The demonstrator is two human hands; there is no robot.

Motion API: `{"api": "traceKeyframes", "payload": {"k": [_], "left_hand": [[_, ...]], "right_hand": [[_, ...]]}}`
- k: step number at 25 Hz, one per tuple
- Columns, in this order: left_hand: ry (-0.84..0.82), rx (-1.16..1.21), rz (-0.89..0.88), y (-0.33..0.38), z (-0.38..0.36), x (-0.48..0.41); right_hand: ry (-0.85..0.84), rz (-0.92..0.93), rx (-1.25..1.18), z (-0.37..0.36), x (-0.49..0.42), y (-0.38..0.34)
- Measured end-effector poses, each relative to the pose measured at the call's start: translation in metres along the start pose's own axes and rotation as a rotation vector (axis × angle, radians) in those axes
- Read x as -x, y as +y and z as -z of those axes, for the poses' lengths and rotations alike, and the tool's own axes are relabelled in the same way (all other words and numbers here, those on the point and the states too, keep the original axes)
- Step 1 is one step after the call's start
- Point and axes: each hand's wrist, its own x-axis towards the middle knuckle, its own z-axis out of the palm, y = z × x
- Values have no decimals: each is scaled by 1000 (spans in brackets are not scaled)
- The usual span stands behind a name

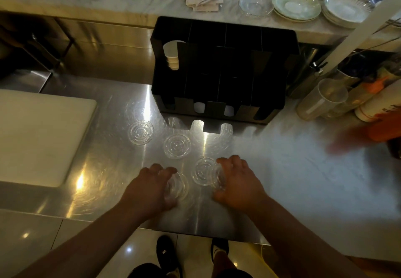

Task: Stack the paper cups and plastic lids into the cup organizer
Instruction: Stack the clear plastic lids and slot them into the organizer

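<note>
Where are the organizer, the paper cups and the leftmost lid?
organizer (pixel 243 36): head view, top of back wall.
paper cups (pixel 172 57): head view, side of stack in left slot.
leftmost lid (pixel 140 132): head view, its centre.

Cup organizer (pixel 223 69) at twelve o'clock on counter (pixel 282 180); paper cups (pixel 172 57) in its left slot; four lids (pixel 177 146) before it; cutting board (pixel 41 136) at nine o'clock.

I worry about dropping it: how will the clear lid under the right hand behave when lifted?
The lid looks thin, so probably light and slightly bendy. Its glossy plastic on the steel counter may slip. It lies flat, so rolling seems unlikely.
</note>
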Motion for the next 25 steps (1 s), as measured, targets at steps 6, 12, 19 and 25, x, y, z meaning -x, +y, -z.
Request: {"api": "traceKeyframes", "payload": {"k": [6, 12, 19, 25], "left_hand": [[-14, 35, 67, 18, -19, -8], [12, 79, 107, 30, -29, -12], [37, 26, 129, 34, -29, -20], [55, 66, 180, 11, -7, -29]], "right_hand": [[-97, 114, 23, -3, -39, -22], [-143, 239, 114, -5, -63, -21], [-151, 363, 241, -11, -63, -15], [-221, 285, 161, -4, -67, -20]]}}
